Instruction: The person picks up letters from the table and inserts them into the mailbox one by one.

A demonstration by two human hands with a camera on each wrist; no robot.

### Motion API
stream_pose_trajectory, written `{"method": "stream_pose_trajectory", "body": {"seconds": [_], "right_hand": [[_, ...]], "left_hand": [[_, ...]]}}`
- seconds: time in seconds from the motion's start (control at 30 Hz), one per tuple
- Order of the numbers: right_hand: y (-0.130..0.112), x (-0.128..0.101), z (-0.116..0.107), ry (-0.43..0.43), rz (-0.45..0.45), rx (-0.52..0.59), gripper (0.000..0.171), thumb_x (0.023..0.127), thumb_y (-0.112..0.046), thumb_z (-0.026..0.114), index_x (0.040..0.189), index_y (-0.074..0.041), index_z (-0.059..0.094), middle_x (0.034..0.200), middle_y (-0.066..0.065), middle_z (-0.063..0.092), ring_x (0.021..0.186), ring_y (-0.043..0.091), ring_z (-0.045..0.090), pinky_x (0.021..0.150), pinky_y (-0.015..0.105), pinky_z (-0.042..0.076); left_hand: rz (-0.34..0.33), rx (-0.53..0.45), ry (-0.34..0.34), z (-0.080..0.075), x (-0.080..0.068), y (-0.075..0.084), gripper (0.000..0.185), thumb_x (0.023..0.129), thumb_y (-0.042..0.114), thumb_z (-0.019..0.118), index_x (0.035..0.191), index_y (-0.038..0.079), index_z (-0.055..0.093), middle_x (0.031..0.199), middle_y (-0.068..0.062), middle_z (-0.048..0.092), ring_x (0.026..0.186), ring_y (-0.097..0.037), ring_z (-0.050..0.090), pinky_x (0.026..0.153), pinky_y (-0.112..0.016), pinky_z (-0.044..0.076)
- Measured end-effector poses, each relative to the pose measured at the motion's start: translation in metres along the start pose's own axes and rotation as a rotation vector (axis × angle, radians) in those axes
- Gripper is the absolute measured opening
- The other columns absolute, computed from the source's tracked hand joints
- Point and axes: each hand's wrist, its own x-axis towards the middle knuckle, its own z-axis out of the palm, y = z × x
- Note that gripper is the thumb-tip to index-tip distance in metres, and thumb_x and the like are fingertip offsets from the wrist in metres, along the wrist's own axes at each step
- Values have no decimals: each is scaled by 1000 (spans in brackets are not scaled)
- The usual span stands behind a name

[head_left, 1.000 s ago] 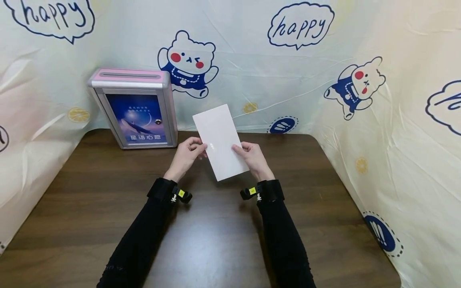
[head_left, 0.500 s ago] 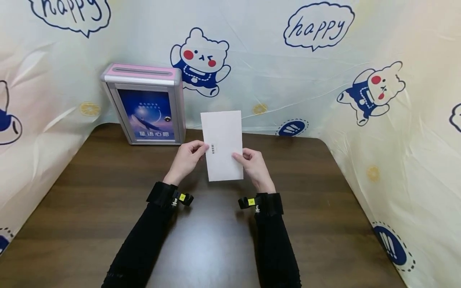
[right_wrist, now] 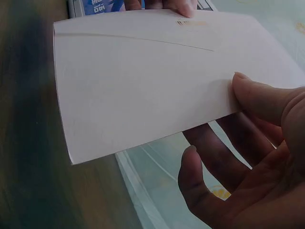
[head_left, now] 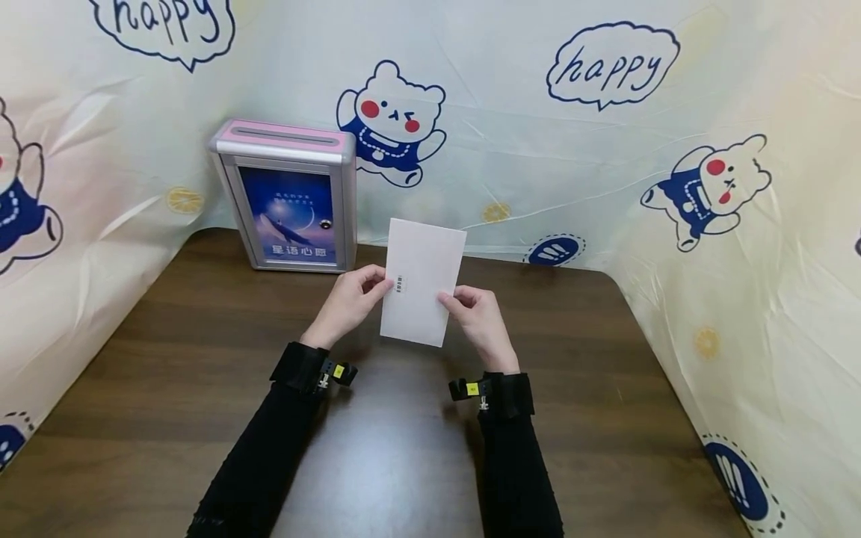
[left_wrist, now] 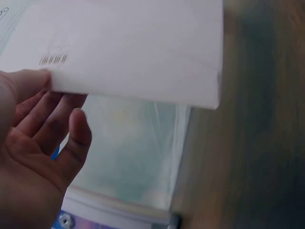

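Note:
A white envelope (head_left: 422,284) with a small dark printed mark near its left edge is held up above the table, tilted slightly to the right. My left hand (head_left: 348,305) pinches its left edge, thumb on the near face and fingers behind. On the opposite edge, my right hand (head_left: 483,321) pinches it the same way. In the left wrist view the envelope (left_wrist: 128,52) shows a barcode-like print beside the thumb. A flap or fold line crosses the envelope (right_wrist: 133,90) in the right wrist view, where the right thumb (right_wrist: 262,98) presses on it.
A silver box (head_left: 232,205) with a pink slotted top, a blue picture front and a small lock stands at the back left of the brown wooden table (head_left: 578,403). Patterned cloth (head_left: 511,149) hangs behind and at both sides.
The envelope has turned clockwise, from leaning left through upright to leaning slightly right. Its near face now shows the printed mark instead of a glossy spot. Both hands keep hold; the head view has shifted.

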Motion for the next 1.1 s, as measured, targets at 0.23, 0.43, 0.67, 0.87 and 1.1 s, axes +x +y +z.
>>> {"method": "stream_pose_trajectory", "body": {"seconds": [0.23,0.43,0.67,0.87,1.1], "right_hand": [[3,-2,1,5,-86,-163,23,95,-26,71,94,-5,77,86,15,68,75,17,49,64,26,37],[6,-1,3,50,-105,-157,19,95,-22,71,99,-5,77,91,16,72,77,17,54,67,26,43],[10,4,14,30,-111,-181,19,96,-20,70,106,-5,76,99,13,75,82,18,58,72,26,48],[5,3,18,55,-123,-163,18,96,-19,69,103,-5,76,97,13,74,82,20,58,73,29,47],[3,-5,21,38,-117,-130,23,98,-25,68,106,-6,76,102,13,75,86,19,60,78,29,49]], "left_hand": [[14,72,-20,-6,-4,1,19,102,25,60,110,10,70,97,-8,69,84,-21,55,73,-29,45],[46,78,-14,-6,-2,5,21,103,27,60,111,10,70,97,-9,70,83,-22,56,73,-31,45],[40,120,11,-13,-6,1,19,103,23,60,110,9,70,98,-9,72,84,-21,59,76,-31,47],[62,177,18,-19,-6,6,19,103,23,60,110,8,69,101,-9,72,86,-22,60,78,-34,49],[131,291,48,-25,-10,16,19,101,22,62,110,8,71,105,-10,74,84,-21,64,77,-37,53]]}}
